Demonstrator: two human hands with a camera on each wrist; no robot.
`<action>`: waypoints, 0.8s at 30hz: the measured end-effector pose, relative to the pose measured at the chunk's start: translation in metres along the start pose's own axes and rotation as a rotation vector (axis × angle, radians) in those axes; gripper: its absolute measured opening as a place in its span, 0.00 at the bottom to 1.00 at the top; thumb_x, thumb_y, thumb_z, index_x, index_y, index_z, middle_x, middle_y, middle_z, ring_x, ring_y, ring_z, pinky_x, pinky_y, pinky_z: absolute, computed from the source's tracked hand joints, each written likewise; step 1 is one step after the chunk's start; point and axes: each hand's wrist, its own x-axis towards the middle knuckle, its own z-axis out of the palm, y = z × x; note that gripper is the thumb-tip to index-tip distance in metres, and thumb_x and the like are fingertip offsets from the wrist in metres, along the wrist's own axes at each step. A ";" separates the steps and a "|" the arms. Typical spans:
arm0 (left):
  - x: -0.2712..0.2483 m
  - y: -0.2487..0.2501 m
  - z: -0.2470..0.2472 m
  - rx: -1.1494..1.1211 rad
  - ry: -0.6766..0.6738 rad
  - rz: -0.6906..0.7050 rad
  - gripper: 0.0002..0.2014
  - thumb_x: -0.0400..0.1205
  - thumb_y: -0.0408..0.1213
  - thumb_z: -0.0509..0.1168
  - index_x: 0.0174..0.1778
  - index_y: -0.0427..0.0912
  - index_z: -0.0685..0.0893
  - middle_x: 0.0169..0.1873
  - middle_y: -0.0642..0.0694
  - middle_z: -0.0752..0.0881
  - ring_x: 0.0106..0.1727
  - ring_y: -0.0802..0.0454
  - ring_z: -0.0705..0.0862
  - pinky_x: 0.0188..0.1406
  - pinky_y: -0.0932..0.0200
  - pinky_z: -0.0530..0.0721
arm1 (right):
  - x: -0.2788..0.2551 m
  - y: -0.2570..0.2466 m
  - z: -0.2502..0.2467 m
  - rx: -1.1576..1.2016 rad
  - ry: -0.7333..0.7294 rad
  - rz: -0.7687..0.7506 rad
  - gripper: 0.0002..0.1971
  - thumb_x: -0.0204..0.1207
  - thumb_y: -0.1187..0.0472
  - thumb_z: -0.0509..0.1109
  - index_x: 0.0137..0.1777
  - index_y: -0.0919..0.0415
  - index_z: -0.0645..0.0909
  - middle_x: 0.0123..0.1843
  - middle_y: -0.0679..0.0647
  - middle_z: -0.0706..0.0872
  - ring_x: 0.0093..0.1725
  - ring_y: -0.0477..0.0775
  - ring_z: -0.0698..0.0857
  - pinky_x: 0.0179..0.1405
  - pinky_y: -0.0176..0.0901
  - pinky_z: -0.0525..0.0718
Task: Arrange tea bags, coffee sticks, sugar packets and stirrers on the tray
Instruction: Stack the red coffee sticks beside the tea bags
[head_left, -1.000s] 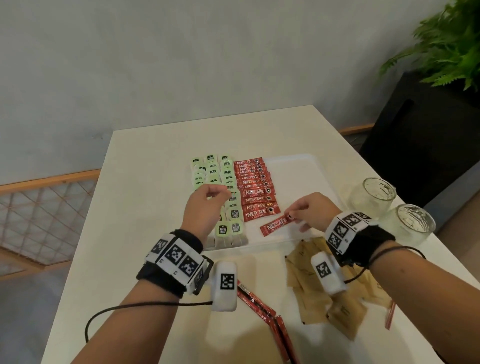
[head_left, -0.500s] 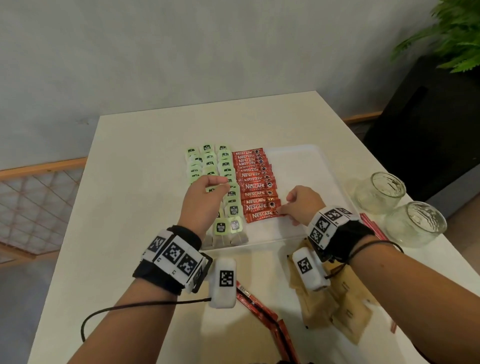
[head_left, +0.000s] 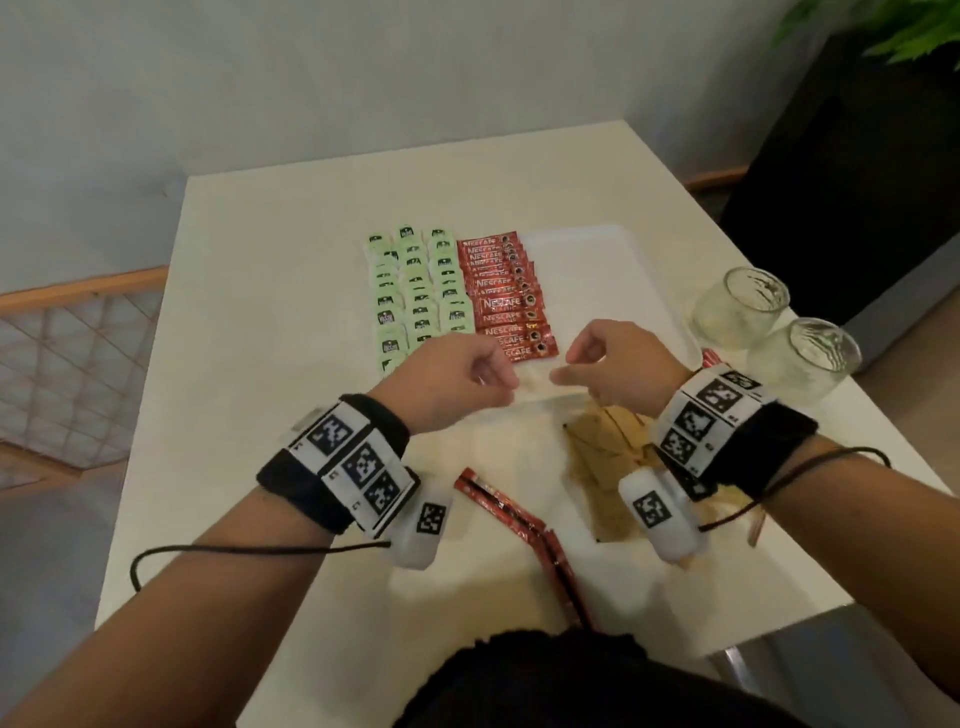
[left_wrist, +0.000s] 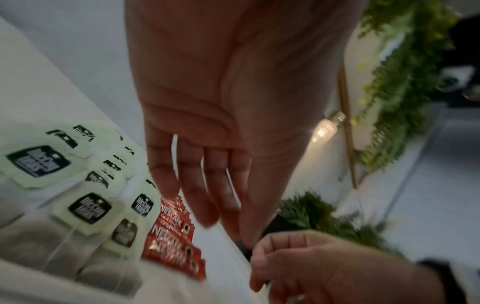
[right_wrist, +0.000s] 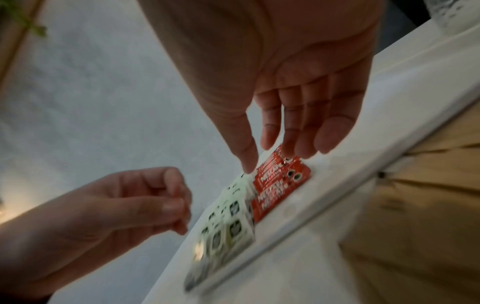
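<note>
**Tray contents, mid-arrangement**

White tray (head_left: 597, 260): pale green tea bags (head_left: 415, 291) in three columns on its left side; red Nescafé coffee sticks (head_left: 506, 296) in one overlapping column just beside them. Off tray, on the near table: brown sugar packets (head_left: 602, 457) heaped loosely; further red sticks (head_left: 519, 525) lying diagonally.

Soft, even light fills the head view, dimming toward the corners, with straight edges bowed by the wide lens. The hands there are slightly smeared. Both wrist views are dimmer and blurred throughout, print on the packets streaked. In the left wrist view a small lamp (left_wrist: 326, 129) glows warm at centre right, flaring on the wall.
</note>
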 end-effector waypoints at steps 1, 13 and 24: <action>-0.006 0.001 0.008 0.095 -0.101 0.006 0.04 0.77 0.39 0.75 0.45 0.49 0.87 0.42 0.53 0.87 0.41 0.60 0.83 0.43 0.64 0.80 | -0.013 0.003 0.003 -0.045 -0.041 -0.014 0.13 0.67 0.50 0.81 0.43 0.53 0.82 0.40 0.47 0.86 0.37 0.47 0.83 0.38 0.42 0.81; -0.037 -0.004 0.073 0.583 -0.286 -0.023 0.19 0.72 0.45 0.78 0.57 0.54 0.82 0.49 0.54 0.84 0.54 0.51 0.81 0.45 0.56 0.74 | -0.109 0.013 0.040 -0.403 -0.431 -0.012 0.25 0.62 0.38 0.80 0.37 0.63 0.89 0.27 0.54 0.90 0.25 0.50 0.88 0.28 0.43 0.87; -0.035 0.002 0.081 0.546 -0.314 -0.078 0.10 0.78 0.43 0.73 0.53 0.47 0.91 0.51 0.48 0.90 0.53 0.47 0.86 0.45 0.59 0.79 | -0.098 0.018 0.041 -0.502 -0.216 -0.004 0.21 0.65 0.53 0.81 0.57 0.54 0.80 0.52 0.48 0.86 0.51 0.51 0.84 0.47 0.44 0.84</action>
